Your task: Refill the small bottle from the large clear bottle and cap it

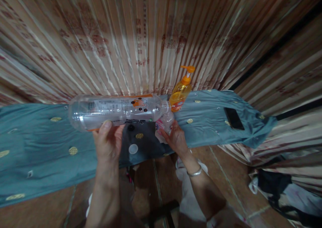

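Observation:
My left hand (pixel 108 142) grips a large clear plastic bottle (pixel 115 111) from below, holding it on its side with the neck pointing right. The bottle's mouth meets a small clear container (pixel 164 124) that my right hand (pixel 176 139) holds, a silver bangle on that wrist. Just behind the neck stands an orange pump bottle (pixel 180 93) on the teal cloth (pixel 42 144). A white cap (pixel 133 148) and a dark cap (pixel 130 128) lie on the cloth under the big bottle.
The teal cloth with gold dots covers a low surface across the frame. A black phone (pixel 233 118) lies on it at the right. Striped curtain fabric (pixel 141 36) hangs behind. Brown floor tiles (pixel 226 177) and dark clothing (pixel 284 191) are at lower right.

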Tool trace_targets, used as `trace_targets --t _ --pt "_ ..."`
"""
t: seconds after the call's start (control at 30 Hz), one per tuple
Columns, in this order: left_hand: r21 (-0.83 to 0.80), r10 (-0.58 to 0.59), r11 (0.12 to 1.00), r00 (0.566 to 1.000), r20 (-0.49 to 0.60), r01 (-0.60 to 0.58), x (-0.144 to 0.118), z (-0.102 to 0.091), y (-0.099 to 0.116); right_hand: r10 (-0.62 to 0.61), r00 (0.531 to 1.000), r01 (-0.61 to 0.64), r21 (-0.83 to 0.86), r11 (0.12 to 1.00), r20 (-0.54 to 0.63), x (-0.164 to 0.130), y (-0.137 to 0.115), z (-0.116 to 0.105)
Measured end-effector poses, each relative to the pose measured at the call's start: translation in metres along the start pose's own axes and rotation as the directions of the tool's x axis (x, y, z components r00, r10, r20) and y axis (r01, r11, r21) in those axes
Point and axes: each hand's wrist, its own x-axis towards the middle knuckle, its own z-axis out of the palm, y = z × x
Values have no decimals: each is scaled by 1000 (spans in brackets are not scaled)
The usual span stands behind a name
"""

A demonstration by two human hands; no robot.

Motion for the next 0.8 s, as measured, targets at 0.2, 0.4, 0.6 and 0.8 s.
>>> trace_targets --t 0.2,0.4,0.6,0.8 --pt "-21 -35 999 997 -68 34 -1 3 1 6 1000 -6 23 1000 -23 0 0 1" --pt "-16 -18 1000 1000 -12 17 0 2 1 -11 1000 11 21 1000 -23 0 2 0" --pt "-19 -16 1000 999 -41 15 -1 4 3 -29 999 28 -12 1000 -27 -1 2 2" --pt "-19 -12 1000 1000 -10 11 -1 1 2 -12 1000 12 -6 1000 -1 0 3 1"
